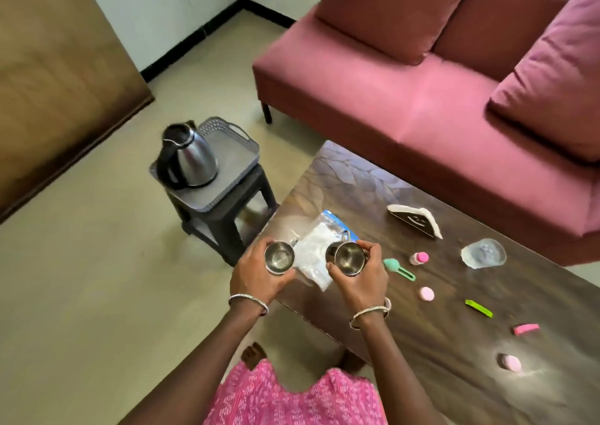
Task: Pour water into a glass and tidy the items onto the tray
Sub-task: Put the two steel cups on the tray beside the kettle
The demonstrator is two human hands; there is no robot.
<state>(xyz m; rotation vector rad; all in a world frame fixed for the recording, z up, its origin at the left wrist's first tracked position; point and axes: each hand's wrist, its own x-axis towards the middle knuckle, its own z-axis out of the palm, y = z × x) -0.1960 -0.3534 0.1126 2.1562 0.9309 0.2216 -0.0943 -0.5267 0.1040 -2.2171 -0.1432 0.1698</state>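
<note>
Both hands were occupied. The left hand (256, 272) was curled round the first steel cup (279, 257) and the right hand (360, 275) was wrapped round the second steel cup (345, 258), both cups upright over the near corner of the worktop (438, 298). Both cups looked empty. They would likely be light and rigid, with polished sides that could slip, so a full wrap round the body or the small side handle seemed the safest hold.

Between the hands lay a soft plastic bag (313, 256) of something white. Just right of the right hand sat a teal scoop (397, 269), with small pink and green bits scattered further right.

Beyond the left hand and well apart from it, the kettle (190, 155) stood on the grey tray (238, 152) atop a dark stool (224, 226). It was probably the heavy piece, best taken by its black handle.

Further off were a pink sofa (422, 100), a pale floor (97, 262) and a white wall.
</note>
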